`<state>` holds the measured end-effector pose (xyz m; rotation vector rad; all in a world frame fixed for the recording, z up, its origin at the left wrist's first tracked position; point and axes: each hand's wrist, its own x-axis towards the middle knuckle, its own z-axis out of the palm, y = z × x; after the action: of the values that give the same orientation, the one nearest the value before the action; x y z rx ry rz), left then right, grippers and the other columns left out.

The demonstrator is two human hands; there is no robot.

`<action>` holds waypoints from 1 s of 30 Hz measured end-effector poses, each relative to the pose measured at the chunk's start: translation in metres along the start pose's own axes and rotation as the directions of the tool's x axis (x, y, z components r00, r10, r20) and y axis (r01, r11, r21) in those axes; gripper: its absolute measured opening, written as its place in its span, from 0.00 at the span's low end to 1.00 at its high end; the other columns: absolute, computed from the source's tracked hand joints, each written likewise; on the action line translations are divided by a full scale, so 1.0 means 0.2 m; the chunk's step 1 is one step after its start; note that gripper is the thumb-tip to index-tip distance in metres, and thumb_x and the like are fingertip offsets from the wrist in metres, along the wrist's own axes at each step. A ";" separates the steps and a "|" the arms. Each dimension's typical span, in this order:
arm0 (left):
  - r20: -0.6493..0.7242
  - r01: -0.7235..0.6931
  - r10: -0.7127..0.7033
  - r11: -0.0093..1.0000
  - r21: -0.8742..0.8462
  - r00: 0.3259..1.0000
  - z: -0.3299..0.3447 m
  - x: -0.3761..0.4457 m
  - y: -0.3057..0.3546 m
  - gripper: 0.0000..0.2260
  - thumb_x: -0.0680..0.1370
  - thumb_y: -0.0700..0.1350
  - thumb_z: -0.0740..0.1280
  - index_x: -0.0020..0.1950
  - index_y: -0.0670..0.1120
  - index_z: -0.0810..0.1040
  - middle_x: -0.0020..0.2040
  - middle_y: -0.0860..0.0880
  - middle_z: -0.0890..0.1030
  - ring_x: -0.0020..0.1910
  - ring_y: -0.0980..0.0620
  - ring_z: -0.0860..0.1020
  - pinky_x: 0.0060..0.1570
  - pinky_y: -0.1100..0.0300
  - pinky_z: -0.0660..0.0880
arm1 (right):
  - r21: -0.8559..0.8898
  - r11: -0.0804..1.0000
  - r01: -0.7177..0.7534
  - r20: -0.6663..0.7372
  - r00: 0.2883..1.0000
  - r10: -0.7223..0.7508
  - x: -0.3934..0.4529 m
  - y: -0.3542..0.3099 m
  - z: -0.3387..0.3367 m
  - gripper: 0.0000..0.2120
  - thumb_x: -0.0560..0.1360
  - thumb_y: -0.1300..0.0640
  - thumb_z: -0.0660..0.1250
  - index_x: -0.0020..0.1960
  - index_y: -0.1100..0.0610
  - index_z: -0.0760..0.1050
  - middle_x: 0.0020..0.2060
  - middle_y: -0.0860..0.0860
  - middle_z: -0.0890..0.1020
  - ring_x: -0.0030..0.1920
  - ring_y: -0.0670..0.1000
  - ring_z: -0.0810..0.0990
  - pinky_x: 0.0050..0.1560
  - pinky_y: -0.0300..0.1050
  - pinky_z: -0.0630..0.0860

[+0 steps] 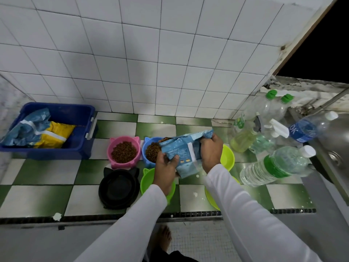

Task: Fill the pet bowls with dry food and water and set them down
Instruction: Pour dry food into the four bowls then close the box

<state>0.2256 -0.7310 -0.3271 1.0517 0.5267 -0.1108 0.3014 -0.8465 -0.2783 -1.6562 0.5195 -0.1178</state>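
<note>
I hold a light blue bag of dry food (184,148) tilted over the blue cat-eared bowl (149,148), which has brown kibble in it. My left hand (166,170) grips the bag's lower part; my right hand (211,151) grips its upper right edge. The pink bowl (123,150) to the left is full of kibble. An empty black bowl (119,186) and a green bowl (148,178) sit nearer me. Two more green bowls (228,157) lie partly hidden under my right arm. A water bottle with a green label (275,166) lies at the right.
A blue plastic bin (79,129) with blue and yellow food bags stands at the back left. Several bottles and spray bottles (264,129) crowd the back right beside a metal sink (338,154). The counter is green-and-white checked tile under a white tiled wall.
</note>
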 end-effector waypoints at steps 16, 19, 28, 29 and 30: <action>0.023 -0.147 0.146 0.982 0.117 0.989 -0.16 -0.26 -0.01 0.15 0.79 0.37 0.73 0.62 0.47 0.75 0.59 0.45 0.84 0.58 0.44 0.84 0.56 0.42 0.82 | 0.185 0.981 -0.063 -0.074 0.994 0.077 -0.32 0.01 -0.11 0.12 0.64 0.70 0.63 0.30 0.55 0.75 0.31 0.49 0.76 0.36 0.51 0.71 0.38 0.46 0.71; 0.043 -0.139 0.135 0.984 0.113 0.990 -0.17 -0.30 -0.06 0.14 0.80 0.38 0.72 0.63 0.49 0.77 0.60 0.47 0.85 0.59 0.45 0.84 0.59 0.40 0.81 | 0.171 0.984 -0.055 -0.064 0.996 0.067 -0.38 0.02 -0.15 0.08 0.62 0.67 0.64 0.32 0.55 0.75 0.32 0.50 0.76 0.36 0.51 0.71 0.38 0.47 0.71; 0.094 -0.047 0.045 0.999 0.026 0.995 -0.18 -0.42 -0.19 0.17 0.82 0.39 0.69 0.69 0.51 0.74 0.61 0.47 0.85 0.61 0.44 0.83 0.62 0.37 0.79 | 0.013 1.000 -0.008 -0.024 1.000 0.008 -0.50 0.07 -0.24 0.02 0.63 0.58 0.66 0.35 0.54 0.77 0.33 0.49 0.81 0.36 0.52 0.75 0.41 0.57 0.79; 0.098 -0.028 0.028 1.000 0.001 0.995 -0.18 -0.43 -0.21 0.18 0.82 0.38 0.69 0.70 0.51 0.73 0.62 0.47 0.84 0.61 0.44 0.83 0.61 0.39 0.80 | -0.001 1.000 0.001 -0.030 1.000 -0.001 -0.52 0.07 -0.25 0.03 0.63 0.58 0.65 0.34 0.53 0.77 0.32 0.48 0.80 0.35 0.52 0.74 0.42 0.56 0.79; 0.095 -0.002 0.004 1.000 -0.024 0.996 -0.18 -0.44 -0.21 0.19 0.82 0.38 0.69 0.71 0.50 0.72 0.62 0.46 0.84 0.61 0.44 0.83 0.58 0.41 0.81 | -0.019 1.000 0.009 -0.035 0.999 -0.009 -0.53 0.07 -0.25 0.03 0.64 0.58 0.66 0.34 0.53 0.77 0.32 0.48 0.80 0.35 0.51 0.74 0.42 0.55 0.78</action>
<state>0.1207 -0.7356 -0.3341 1.0189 0.4396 -0.1503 0.1853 -0.8512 -0.2599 -1.6776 0.5415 -0.1494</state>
